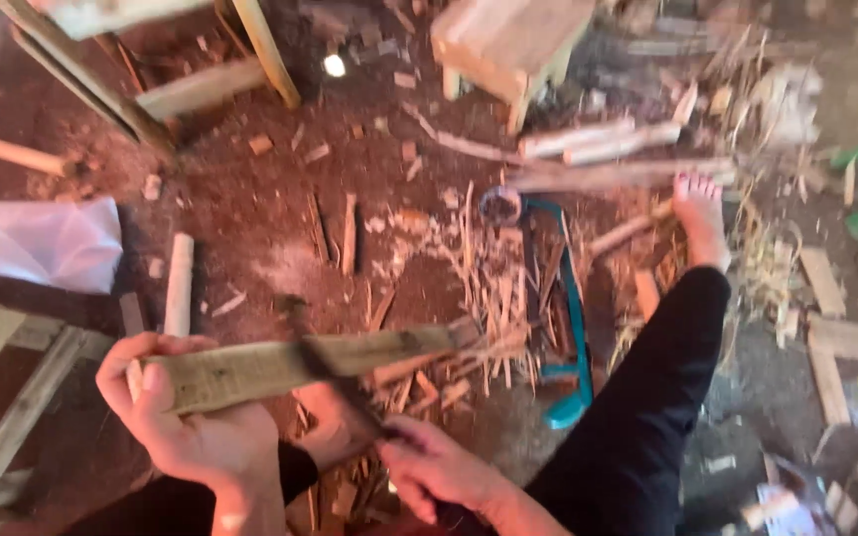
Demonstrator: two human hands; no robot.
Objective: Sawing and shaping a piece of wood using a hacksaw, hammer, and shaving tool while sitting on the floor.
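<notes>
Two hands, left (191,427) and right (439,467), one flat wooden stick (290,365), one dark blade (340,382), one bare foot (699,213), one teal-framed saw (568,328), one white plastic sheet (42,243), one wooden stool (508,40).

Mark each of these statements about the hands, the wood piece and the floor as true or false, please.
1. The left hand grips a flat wood piece. True.
2. The right hand is empty. False: it holds a dark blade that crosses the wood piece.
3. A teal bow saw lies on the floor. True.
4. The foot wears a shoe. False: it is bare.
5. The floor is swept clean. False: chips and sticks cover it.
</notes>
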